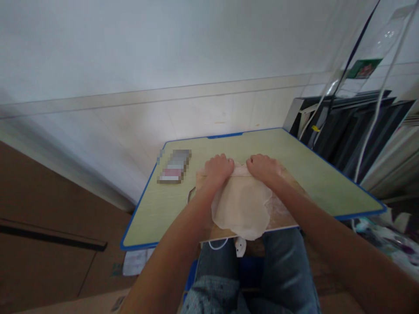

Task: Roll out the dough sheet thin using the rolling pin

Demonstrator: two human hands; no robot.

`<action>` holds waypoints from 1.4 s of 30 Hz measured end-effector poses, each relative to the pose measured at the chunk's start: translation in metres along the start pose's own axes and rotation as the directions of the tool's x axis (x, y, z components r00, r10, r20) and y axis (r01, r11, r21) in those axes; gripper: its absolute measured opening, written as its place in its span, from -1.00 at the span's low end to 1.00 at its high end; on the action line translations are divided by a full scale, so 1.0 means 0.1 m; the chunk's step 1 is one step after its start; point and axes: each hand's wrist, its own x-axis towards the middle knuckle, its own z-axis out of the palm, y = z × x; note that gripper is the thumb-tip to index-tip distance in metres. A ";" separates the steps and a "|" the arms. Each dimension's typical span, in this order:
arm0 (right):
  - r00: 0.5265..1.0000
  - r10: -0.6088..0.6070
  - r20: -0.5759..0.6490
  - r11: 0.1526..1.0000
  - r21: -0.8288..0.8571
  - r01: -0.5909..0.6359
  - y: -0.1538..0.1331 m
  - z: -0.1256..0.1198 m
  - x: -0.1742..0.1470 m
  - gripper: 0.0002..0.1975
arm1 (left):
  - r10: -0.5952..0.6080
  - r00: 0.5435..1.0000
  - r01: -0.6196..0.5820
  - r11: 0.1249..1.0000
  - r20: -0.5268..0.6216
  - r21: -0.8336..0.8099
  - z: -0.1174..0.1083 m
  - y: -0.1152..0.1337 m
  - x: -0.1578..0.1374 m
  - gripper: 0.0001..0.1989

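Observation:
A thin, pale sheet of dough [244, 205] lies on a floured wooden board [284, 213], its near edge hanging slightly over the board's front. Along the far side, a folded or rolled band of dough [240, 170] runs between my hands. My left hand [218, 169] has its fingers curled over the left end of this band. At the right end, my right hand [262, 167] grips in the same way, thumbs facing inward. Whether a rolling pin sits inside the band cannot be made out.
The board rests on a pale green table [327, 183] with blue edging. A blurred-out flat object [175, 166] lies at the table's left. Dark flat panels [347, 124], hanging cords and a plastic bottle [366, 67] are at the right. A white wall [196, 52] stands behind.

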 end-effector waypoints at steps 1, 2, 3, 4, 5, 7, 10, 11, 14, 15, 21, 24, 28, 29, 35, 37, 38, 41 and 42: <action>1.000 0.014 0.013 1.000 0.008 -0.014 0.00 0.00 0.02 -0.58 | -0.005 1.000 0.005 1.000 0.003 -0.005 0.01 0.00 0.02 -0.60; 0.999 0.029 0.026 0.999 0.017 -0.029 -0.01 -0.01 0.03 -0.58 | -0.011 1.000 0.011 1.000 0.006 -0.009 0.01 0.00 0.04 -0.60; 0.998 0.045 0.040 0.999 0.027 -0.046 -0.01 -0.01 0.04 -0.58 | -0.016 1.000 0.016 1.000 0.008 -0.014 0.02 0.00 0.06 -0.60; 0.997 0.060 0.054 0.997 0.039 -0.063 -0.01 -0.01 0.06 -0.58 | -0.019 1.000 0.019 1.000 0.009 -0.018 0.02 -0.01 0.08 -0.60; 0.995 0.074 0.067 0.996 0.048 -0.078 -0.02 -0.01 0.07 -0.57 | -0.021 1.000 0.021 1.000 0.011 -0.023 0.02 -0.01 0.10 -0.60; 0.992 0.098 0.079 0.993 0.059 -0.103 -0.02 -0.01 0.10 -0.58 | -0.025 1.000 0.026 0.999 0.018 -0.035 0.03 -0.02 0.13 -0.60; 0.990 0.115 0.081 0.991 0.063 -0.120 -0.03 -0.01 0.14 -0.59 | -0.033 0.999 0.034 0.998 0.028 -0.056 0.03 -0.02 0.17 -0.62; 0.990 0.116 0.080 0.990 0.065 -0.122 -0.03 -0.01 0.16 -0.59 | -0.038 0.999 0.040 0.997 0.028 -0.060 0.03 -0.02 0.19 -0.62; 0.990 0.116 0.075 0.990 0.076 -0.122 -0.02 0.00 0.19 -0.58 | -0.044 0.999 0.046 0.997 0.027 -0.063 0.02 -0.02 0.22 -0.63; 0.991 0.114 0.072 0.990 0.081 -0.119 -0.02 0.00 0.20 -0.58 | -0.044 0.999 0.046 0.997 0.025 -0.064 0.02 -0.02 0.23 -0.64; 0.987 0.139 0.078 0.984 0.106 -0.147 -0.01 0.02 0.29 -0.55 | -0.028 0.999 0.030 0.996 0.028 -0.083 0.04 -0.03 0.28 -0.64; 0.987 0.132 0.089 0.983 0.119 -0.142 -0.01 0.03 0.33 -0.55 | -0.033 0.999 0.033 0.995 0.005 -0.095 0.04 -0.04 0.32 -0.66; 0.988 0.125 0.096 0.983 0.123 -0.136 0.00 0.05 0.39 -0.56 | -0.048 0.999 0.046 0.993 -0.016 -0.107 0.03 -0.04 0.36 -0.67; 0.988 0.127 0.091 0.983 0.122 -0.137 0.00 0.06 0.41 -0.56 | -0.050 0.999 0.048 0.993 -0.014 -0.108 0.03 -0.04 0.37 -0.67; 0.991 0.116 0.070 0.985 0.117 -0.123 0.01 0.11 0.48 -0.55 | -0.035 0.998 0.029 0.994 -0.050 -0.104 0.03 -0.04 0.41 -0.68; 0.991 0.117 0.069 0.985 0.119 -0.124 0.01 0.11 0.49 -0.54 | -0.031 0.998 0.025 0.995 -0.058 -0.100 0.04 -0.04 0.42 -0.68; 0.991 0.118 0.069 0.985 0.119 -0.126 0.01 0.11 0.48 -0.53 | -0.030 0.998 0.024 0.995 -0.059 -0.099 0.04 -0.04 0.42 -0.69; 0.990 0.118 0.074 0.985 0.116 -0.127 0.01 0.09 0.45 -0.53 | -0.027 0.997 0.020 0.995 -0.067 -0.100 0.05 -0.05 0.40 -0.68; 0.990 0.117 0.079 0.986 0.113 -0.126 0.00 0.09 0.43 -0.54 | -0.025 0.998 0.019 0.995 -0.062 -0.099 0.05 -0.05 0.39 -0.68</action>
